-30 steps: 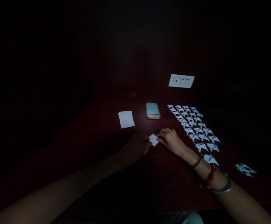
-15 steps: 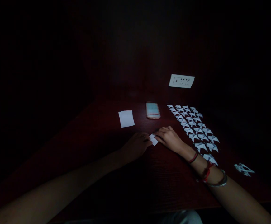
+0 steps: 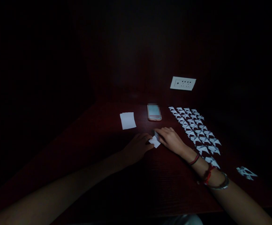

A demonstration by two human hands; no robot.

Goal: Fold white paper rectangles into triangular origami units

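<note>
A small white sheet of paper [image 3: 155,141], partly folded, lies on the dark red table between my two hands. My left hand [image 3: 138,145] has its thumb and fingers on the sheet's left edge. At the upper right side, my right hand [image 3: 170,137] pinches a raised part of the paper. Fingers hide some of its edges. Beyond my left hand rests a stack of square white paper [image 3: 128,121]. To the right of my right hand stand rows of folded white paper pieces [image 3: 199,132].
A phone [image 3: 154,112] with a blurred screen lies behind my hands. On the dark back wall is a white socket plate [image 3: 183,83]. A small heap of thin white folded pieces [image 3: 246,172] sits at the table's right side, beyond my right forearm.
My left fingers have loosened and spread a little, so more of the paper shows. A corner of it now stands up beside my right fingers. The view has tilted slightly.
</note>
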